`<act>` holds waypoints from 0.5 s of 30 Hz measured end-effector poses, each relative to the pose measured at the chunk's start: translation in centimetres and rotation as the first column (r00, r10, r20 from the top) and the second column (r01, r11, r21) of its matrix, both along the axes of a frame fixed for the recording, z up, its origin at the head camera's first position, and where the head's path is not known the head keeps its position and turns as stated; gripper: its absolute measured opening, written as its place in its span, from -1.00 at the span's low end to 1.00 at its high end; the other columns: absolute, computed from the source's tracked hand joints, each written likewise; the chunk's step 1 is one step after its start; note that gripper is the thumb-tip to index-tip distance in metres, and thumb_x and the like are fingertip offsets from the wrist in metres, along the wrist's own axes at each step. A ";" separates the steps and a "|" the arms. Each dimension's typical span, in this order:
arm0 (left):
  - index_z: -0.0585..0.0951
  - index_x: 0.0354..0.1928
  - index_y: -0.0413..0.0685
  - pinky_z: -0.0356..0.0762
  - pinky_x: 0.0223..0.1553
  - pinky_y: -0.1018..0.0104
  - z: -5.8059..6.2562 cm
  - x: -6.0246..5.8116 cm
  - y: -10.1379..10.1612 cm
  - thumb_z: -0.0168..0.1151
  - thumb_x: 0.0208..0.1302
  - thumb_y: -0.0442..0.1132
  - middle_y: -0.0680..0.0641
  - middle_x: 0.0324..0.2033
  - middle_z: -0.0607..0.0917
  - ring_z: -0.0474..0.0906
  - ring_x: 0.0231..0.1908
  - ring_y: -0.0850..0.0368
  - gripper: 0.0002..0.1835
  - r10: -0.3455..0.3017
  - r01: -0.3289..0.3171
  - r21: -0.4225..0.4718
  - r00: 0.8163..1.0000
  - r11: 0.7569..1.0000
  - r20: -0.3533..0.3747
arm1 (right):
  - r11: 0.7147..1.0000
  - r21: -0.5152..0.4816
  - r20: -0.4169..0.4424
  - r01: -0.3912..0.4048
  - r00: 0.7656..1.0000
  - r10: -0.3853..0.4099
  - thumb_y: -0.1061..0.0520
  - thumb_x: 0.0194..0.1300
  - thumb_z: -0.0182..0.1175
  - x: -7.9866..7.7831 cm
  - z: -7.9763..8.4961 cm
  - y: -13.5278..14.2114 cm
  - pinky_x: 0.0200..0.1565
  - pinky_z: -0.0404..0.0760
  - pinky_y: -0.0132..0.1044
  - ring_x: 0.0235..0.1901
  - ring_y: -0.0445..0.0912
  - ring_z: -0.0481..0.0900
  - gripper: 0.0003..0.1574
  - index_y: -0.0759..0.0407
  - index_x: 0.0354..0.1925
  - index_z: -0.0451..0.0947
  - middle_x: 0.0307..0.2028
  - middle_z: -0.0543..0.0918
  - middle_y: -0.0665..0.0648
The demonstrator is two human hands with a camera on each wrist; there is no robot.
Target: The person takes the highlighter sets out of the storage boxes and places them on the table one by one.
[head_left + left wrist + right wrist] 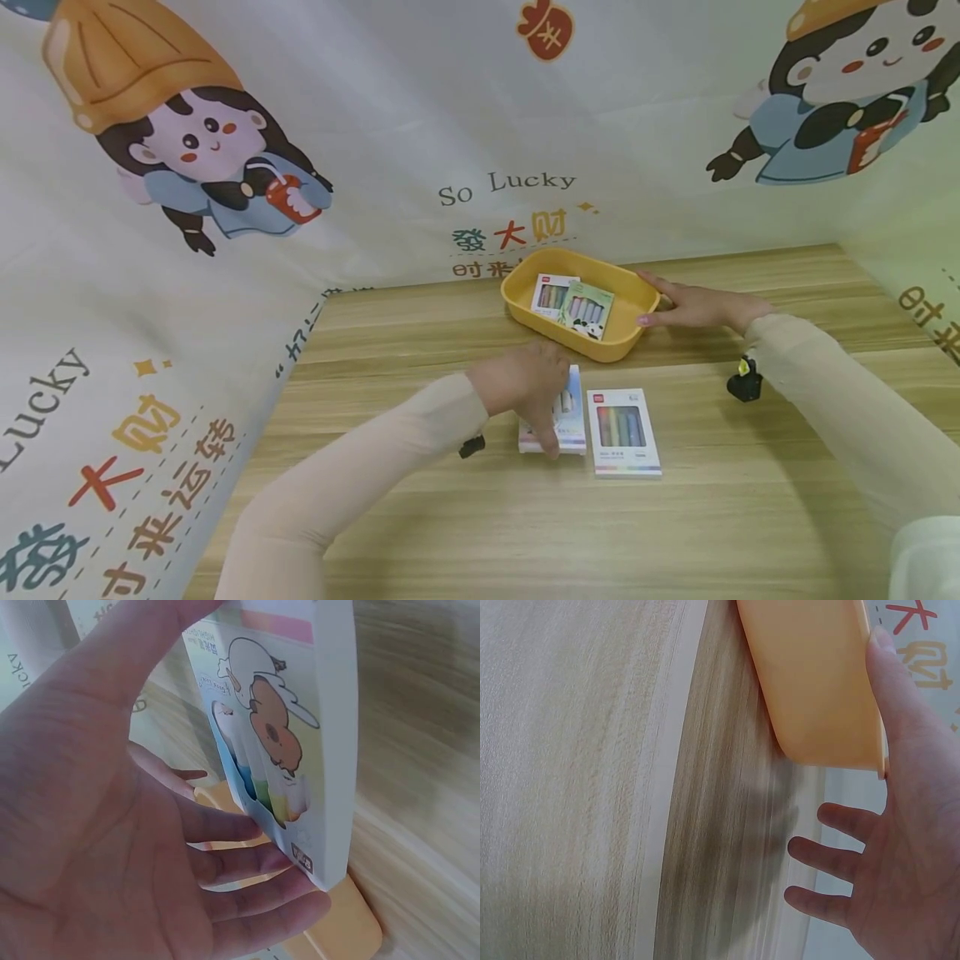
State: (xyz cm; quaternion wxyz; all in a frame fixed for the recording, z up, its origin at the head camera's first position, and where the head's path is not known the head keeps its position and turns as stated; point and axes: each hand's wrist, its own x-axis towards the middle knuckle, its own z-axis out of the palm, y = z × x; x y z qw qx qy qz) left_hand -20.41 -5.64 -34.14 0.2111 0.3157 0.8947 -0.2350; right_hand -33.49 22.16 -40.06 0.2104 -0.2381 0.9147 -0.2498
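Note:
My left hand [525, 387] reaches over a pale highlighter box [266, 720] with a cartoon animal and a cut-out window. Thumb and fingertips grip it at opposite ends, seen in the left wrist view. In the head view the hand covers much of the highlighter box [572, 408]. My right hand [697, 307] is at the right end of a yellow basket [517, 304], its thumb and forefinger touching the rim. The other fingers [821, 859] spread out straight, away from the basket wall [817, 690]. Inside the basket lie a white box [546, 293] and a green panda box [588, 310].
A white box [625, 433] with a window of coloured sticks lies flat on the wooden table [480, 533], just right of the left hand. Behind the basket rises a printed cloth wall [390, 108], which also encloses the left and right sides.

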 end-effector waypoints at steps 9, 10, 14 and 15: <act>0.23 0.47 -0.15 0.26 0.47 0.18 -1.0 0.4 0.2 0.36 -0.26 0.59 -0.13 0.40 0.36 0.31 0.37 -0.01 0.34 -0.015 0.014 -0.018 0.999 1.000 -0.029 | 1.000 0.005 0.003 0.003 1.000 -0.003 -0.38 0.33 0.12 -0.1 -0.1 0.1 0.43 -0.05 0.43 0.49 0.46 -0.14 0.29 0.00 0.58 -0.47 0.56 -0.26 0.40; 0.22 0.47 -0.15 0.27 0.46 0.18 -1.0 0.4 0.2 0.36 -0.26 0.59 -0.13 0.40 0.35 0.31 0.37 -0.03 0.34 -0.012 0.011 -0.015 1.000 1.000 -0.028 | 1.000 0.005 0.003 0.004 1.000 -0.004 -0.38 0.33 0.12 -0.2 -0.1 0.1 0.43 -0.05 0.43 0.50 0.46 -0.14 0.29 -0.01 0.58 -0.47 0.57 -0.26 0.39; 0.19 0.49 -0.16 0.27 0.47 0.19 -1.1 0.5 0.2 0.38 -0.26 0.57 -0.14 0.42 0.32 0.29 0.39 -0.04 0.36 0.007 -0.007 0.003 1.000 1.000 -0.022 | 1.000 0.003 -0.007 0.004 1.000 -0.004 -0.37 0.33 0.12 -0.2 -0.1 0.1 0.43 -0.03 0.42 0.50 0.46 -0.13 0.28 -0.01 0.58 -0.46 0.57 -0.25 0.39; 0.20 0.48 -0.15 0.28 0.46 0.19 -1.1 0.5 0.2 0.38 -0.26 0.57 -0.14 0.41 0.33 0.30 0.38 -0.03 0.35 0.009 -0.009 0.005 1.000 1.000 -0.021 | 1.000 0.002 -0.010 0.003 1.000 -0.003 -0.37 0.33 0.12 -0.2 -0.2 0.1 0.43 -0.03 0.42 0.50 0.46 -0.12 0.28 -0.01 0.58 -0.46 0.57 -0.25 0.39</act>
